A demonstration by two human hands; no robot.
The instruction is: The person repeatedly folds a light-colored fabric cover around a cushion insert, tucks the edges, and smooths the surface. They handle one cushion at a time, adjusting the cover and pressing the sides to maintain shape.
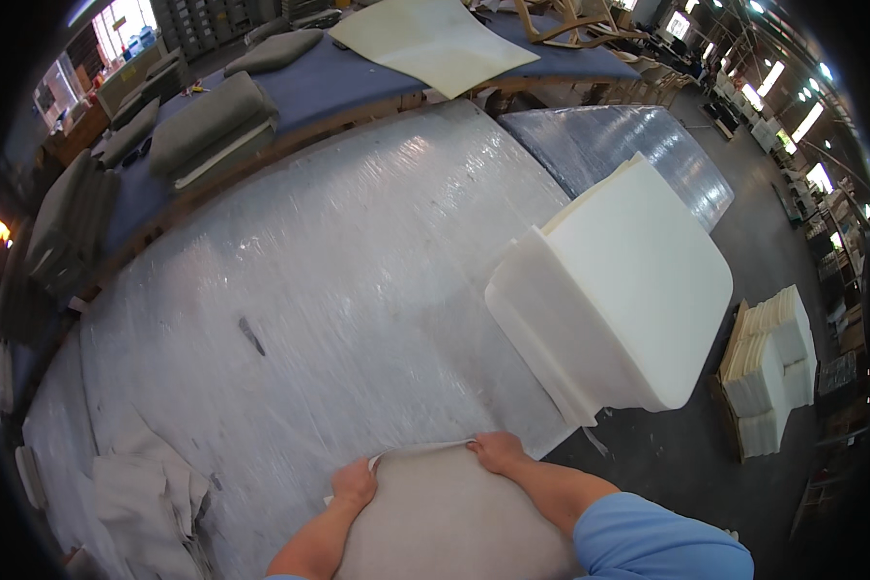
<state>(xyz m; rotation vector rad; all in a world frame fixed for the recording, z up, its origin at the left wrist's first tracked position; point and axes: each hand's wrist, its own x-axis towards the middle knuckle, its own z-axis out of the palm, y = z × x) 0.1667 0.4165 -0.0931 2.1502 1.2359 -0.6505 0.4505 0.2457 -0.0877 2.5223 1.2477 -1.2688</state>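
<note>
A beige-grey fabric cushion cover [445, 517] lies at the bottom of the head view, close against my body, with a thin whitish strip along its far edge. My left hand [355, 483] grips its far left corner with curled fingers. At the far right corner, my right hand [500, 452] pinches the same edge. How full the cover is inside, I cannot tell. Under it spreads a large work table [358, 261] wrapped in shiny clear plastic. Loose beige fabric pieces [150, 493] lie crumpled to the left. A small dark tool [251, 335] rests farther off on the plastic.
A stack of white foam slabs [648, 280] stands at the table's right edge. Behind runs a blue-topped bench [348, 92] carrying grey cushions [208, 130] and a cream foam sheet [425, 43]. More foam pieces [773, 367] are piled on the floor at right.
</note>
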